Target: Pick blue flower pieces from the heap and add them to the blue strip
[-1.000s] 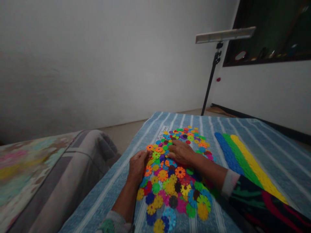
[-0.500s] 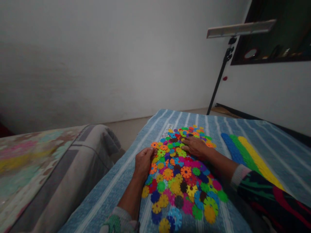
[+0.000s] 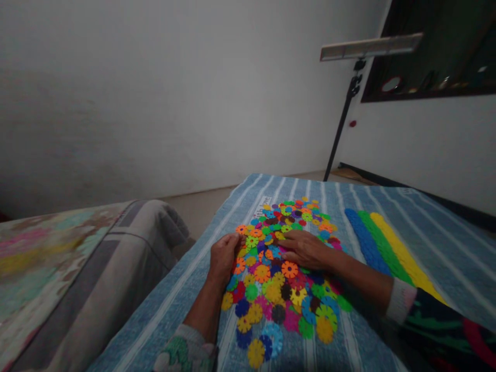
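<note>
Since half a second ago the right hand (image 3: 306, 249) has drawn back from the far part of the heap toward its middle, while the left hand (image 3: 223, 257) has stayed at the heap's edge. Both rest on a heap of flat, flower-shaped plastic discs (image 3: 271, 294) in many colours, spread over a blue striped cloth (image 3: 426, 232) at the middle of the view. The left hand sits at the heap's 9 o'clock edge with its fingers (image 3: 234, 240) curled over the outer discs; whether its grip pinches one I cannot tell. The right hand lies palm down on the discs just above the heap's centre, its grip spread flat with the fingers stretched toward 9 o'clock, holding nothing. An orange disc (image 3: 289, 269) lies just at its 6 o'clock. At 3 o'clock from the heap, three neat bands of blue, green and yellow discs (image 3: 382, 245) run side by side across the cloth. A lamp stand (image 3: 341, 134) rises at 1 o'clock by the wall, and grey bedding (image 3: 127, 258) lies at 9 o'clock beside the cloth.
</note>
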`<state>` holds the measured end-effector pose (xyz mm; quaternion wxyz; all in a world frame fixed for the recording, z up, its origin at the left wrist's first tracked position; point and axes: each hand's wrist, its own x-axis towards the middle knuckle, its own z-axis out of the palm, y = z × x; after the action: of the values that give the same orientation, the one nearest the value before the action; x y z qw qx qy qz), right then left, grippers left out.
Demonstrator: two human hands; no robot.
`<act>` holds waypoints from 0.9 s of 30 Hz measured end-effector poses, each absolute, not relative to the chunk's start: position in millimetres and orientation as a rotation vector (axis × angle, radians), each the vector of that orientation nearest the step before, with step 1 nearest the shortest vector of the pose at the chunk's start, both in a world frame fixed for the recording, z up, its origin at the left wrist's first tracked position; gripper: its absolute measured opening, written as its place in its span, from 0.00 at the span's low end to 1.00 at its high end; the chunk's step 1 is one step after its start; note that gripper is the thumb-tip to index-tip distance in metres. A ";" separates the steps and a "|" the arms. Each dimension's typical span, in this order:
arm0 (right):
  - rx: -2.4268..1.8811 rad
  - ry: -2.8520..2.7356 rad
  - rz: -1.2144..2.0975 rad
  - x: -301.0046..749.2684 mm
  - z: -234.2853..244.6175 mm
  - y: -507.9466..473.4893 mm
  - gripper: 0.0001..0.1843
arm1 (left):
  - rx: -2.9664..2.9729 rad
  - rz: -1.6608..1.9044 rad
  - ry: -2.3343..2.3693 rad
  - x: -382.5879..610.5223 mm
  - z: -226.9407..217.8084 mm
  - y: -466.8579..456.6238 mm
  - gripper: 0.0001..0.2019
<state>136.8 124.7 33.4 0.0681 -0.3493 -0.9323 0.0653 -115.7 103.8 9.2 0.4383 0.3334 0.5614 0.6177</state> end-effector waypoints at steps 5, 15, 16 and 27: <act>-1.477 -2.742 0.146 166.8 31.8 142.5 0.23 | 0.856 1.533 1.391 -114.5 13.0 101.2 0.16; -1.068 -2.774 0.314 160.4 45.6 87.2 0.23 | 0.879 1.543 1.412 -115.3 10.8 105.0 0.17; -1.049 -2.782 0.304 157.9 43.2 84.2 0.23 | 0.879 1.543 1.411 -115.2 10.9 105.1 0.17; -1.568 -2.596 0.105 168.7 39.2 107.7 0.20 | 0.884 1.533 1.398 -117.7 12.4 105.5 0.15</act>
<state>168.7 107.7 39.2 0.0535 -0.5158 -0.8543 0.0344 -117.7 105.5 12.4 0.4288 0.3542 0.5601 0.6139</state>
